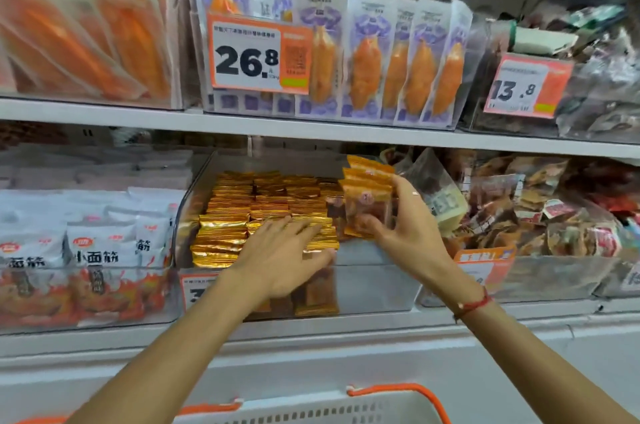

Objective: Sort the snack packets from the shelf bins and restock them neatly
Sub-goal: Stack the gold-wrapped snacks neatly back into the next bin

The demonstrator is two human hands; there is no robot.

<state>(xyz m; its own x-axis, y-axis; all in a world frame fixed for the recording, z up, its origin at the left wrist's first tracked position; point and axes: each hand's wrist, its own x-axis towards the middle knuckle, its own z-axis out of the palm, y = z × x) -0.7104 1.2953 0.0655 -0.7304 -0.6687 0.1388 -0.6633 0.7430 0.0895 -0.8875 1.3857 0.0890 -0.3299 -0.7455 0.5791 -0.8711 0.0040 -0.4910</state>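
Right hand (403, 233), centre-right of frame: grip closed on a small stack of orange packets (367, 196), thumb in front, fingers behind, held upright above the clear bin (377, 288). Left hand (282, 257), centre: grip open, fingers flat, pressing the rows of gold packets (252, 208) in the same bin, just left of the held stack.
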